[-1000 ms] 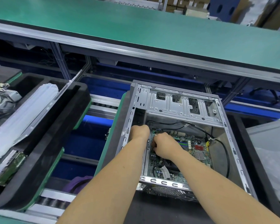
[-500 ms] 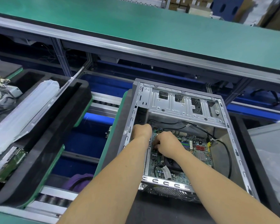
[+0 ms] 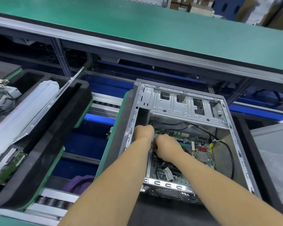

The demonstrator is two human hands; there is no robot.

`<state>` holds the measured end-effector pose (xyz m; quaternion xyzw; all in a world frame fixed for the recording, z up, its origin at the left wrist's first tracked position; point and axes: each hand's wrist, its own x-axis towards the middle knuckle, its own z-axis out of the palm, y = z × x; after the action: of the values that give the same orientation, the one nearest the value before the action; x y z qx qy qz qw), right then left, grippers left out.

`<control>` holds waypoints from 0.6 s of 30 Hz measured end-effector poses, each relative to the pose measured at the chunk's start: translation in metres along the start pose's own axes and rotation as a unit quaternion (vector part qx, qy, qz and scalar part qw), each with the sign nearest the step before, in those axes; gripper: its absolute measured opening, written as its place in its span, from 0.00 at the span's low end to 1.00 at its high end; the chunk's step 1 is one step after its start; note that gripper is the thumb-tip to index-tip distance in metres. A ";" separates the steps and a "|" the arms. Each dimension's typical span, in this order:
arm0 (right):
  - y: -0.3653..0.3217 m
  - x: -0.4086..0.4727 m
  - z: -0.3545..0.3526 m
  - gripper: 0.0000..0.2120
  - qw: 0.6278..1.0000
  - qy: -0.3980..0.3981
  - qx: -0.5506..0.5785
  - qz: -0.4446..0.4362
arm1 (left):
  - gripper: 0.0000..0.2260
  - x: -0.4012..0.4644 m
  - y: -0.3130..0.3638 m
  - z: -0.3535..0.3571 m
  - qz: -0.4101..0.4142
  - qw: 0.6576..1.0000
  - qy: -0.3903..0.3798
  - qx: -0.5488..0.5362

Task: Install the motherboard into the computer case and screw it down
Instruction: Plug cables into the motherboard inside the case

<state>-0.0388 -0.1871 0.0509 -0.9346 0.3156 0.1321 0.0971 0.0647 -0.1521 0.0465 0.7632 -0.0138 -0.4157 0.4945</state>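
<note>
Apparently seating board (image 3: 201,150) in case (image 3: 185,110): left hand (image 3: 144,132), right hand (image 3: 167,148) together at its left edge; grip hidden.

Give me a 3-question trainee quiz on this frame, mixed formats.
1. True or false: the green motherboard lies inside the open grey metal computer case.
2. Multiple choice: where do the left hand and right hand work? A) at the board's left edge B) on the silver drive cage C) outside the case
3. Fill in: the thick black cable runs along the case's ___ side.

Key: 1 true; 2 A; 3 right.
</note>
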 end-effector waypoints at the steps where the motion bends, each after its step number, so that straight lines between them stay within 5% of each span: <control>1: -0.001 0.001 0.000 0.04 1.000 -0.002 0.004 0.002 | 0.16 -0.001 0.000 0.000 0.001 1.000 0.000 0.001; 10: 0.001 0.002 -0.003 0.08 0.999 -0.015 0.042 0.028 | 0.05 0.001 0.001 -0.003 -0.012 1.000 -0.002 0.001; 13: 0.004 0.002 -0.002 0.12 0.998 -0.012 0.048 0.038 | 0.12 0.003 -0.001 -0.001 -0.013 1.000 -0.004 -0.003; 18: 0.010 0.005 -0.002 0.04 0.998 -0.015 0.060 0.035 | 0.14 0.002 -0.001 0.001 -0.005 1.000 -0.001 0.009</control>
<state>-0.0407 -0.1980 0.0501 -0.9136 0.3537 0.1303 0.1525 0.0654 -0.1532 0.0447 0.7673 -0.0142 -0.4191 0.4852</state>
